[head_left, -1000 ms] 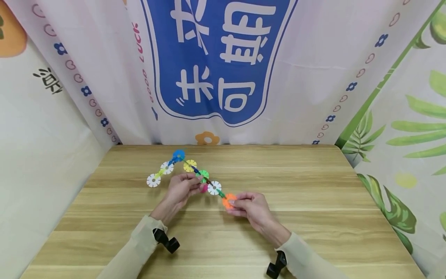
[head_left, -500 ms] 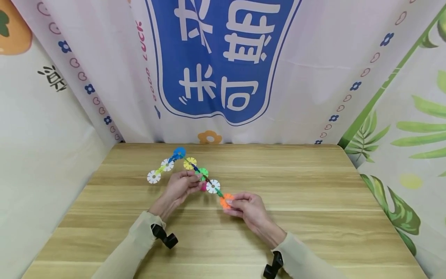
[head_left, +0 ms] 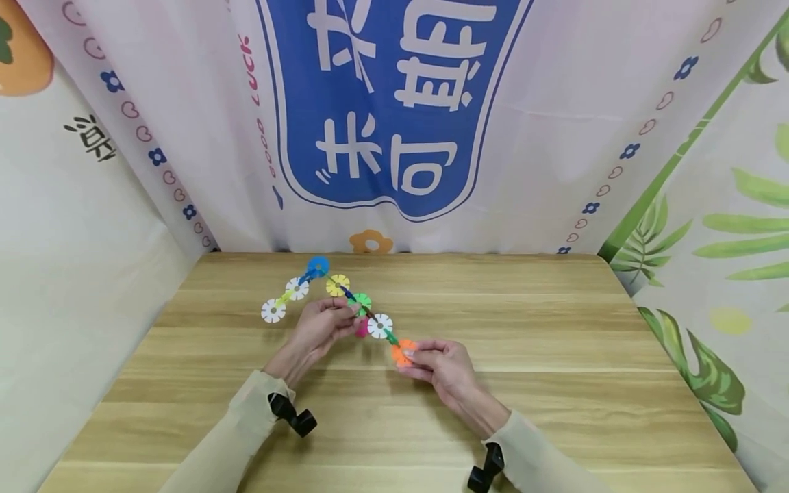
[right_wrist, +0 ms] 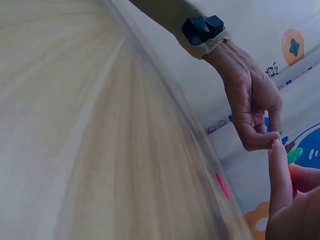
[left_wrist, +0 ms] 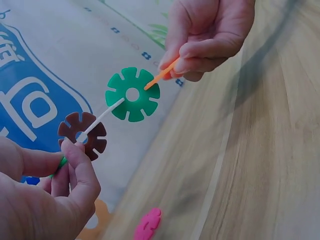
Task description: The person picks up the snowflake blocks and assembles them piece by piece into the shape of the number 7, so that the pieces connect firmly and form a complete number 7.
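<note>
A bent chain of slotted plastic snowflake discs spans both hands above the table. My left hand (head_left: 320, 332) pinches its light green disc (head_left: 362, 301) between thumb and fingers. At the near right end, my right hand (head_left: 450, 373) pinches the orange disc (head_left: 402, 353). Between them run a brown disc (left_wrist: 71, 130), a white disc (head_left: 374, 331) and a dark green disc (left_wrist: 116, 96), slotted edge to edge. Beyond the left hand the chain continues through a yellow disc (head_left: 333, 289) and a blue disc (head_left: 318, 261), then bends down to a white end disc (head_left: 268, 314).
A single pink disc (left_wrist: 145, 227) lies on the wooden table (head_left: 555, 383) below the chain, partly hidden by the left hand in the head view. A printed curtain (head_left: 524, 171) hangs at the table's back edge. Each wrist wears a black camera mount (head_left: 294, 416).
Both hands keep the same grips on the light green and orange discs. The chain has risen slightly in the head view, and the view itself has shifted a little.
</note>
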`<state>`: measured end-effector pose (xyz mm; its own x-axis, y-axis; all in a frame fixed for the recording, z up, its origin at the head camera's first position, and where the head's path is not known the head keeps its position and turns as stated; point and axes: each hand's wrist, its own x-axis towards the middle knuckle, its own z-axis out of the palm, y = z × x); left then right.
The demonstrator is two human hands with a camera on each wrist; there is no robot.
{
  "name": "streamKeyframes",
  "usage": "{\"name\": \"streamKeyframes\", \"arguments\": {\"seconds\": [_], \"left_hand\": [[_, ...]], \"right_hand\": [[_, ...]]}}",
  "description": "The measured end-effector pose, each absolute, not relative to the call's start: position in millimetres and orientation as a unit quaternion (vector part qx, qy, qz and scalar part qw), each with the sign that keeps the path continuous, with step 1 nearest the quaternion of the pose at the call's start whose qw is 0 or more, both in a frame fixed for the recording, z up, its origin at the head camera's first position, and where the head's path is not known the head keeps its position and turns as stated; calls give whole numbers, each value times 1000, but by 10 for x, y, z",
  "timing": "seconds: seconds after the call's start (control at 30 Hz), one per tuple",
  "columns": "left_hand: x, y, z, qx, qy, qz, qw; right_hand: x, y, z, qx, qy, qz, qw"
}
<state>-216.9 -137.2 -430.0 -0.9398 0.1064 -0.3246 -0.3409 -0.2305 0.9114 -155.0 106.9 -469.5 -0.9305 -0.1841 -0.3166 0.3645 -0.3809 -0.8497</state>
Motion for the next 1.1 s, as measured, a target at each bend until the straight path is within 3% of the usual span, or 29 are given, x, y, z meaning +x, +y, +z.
{"name": "streamKeyframes", "arguments": {"seconds": [0.3,0.53,0.73,1.1], "left_hand": [[-2145,-1336,-4328,-100,595,785,137],[-2050,-1310,-4352,-113,576,793,160],[-2038,-1289,-4301,-109,585,793,128],[-2042,-1326,-4373,-106,602,775,161]], "right_hand": [[-1562,1097,-4667,86,537,-825,157],[-1683,1197,-4502,72,572,-807,124],[-1714,1223,-4505,53,578,-798,162],[-1673,1257,-4573,41,579,-793,186]]}}
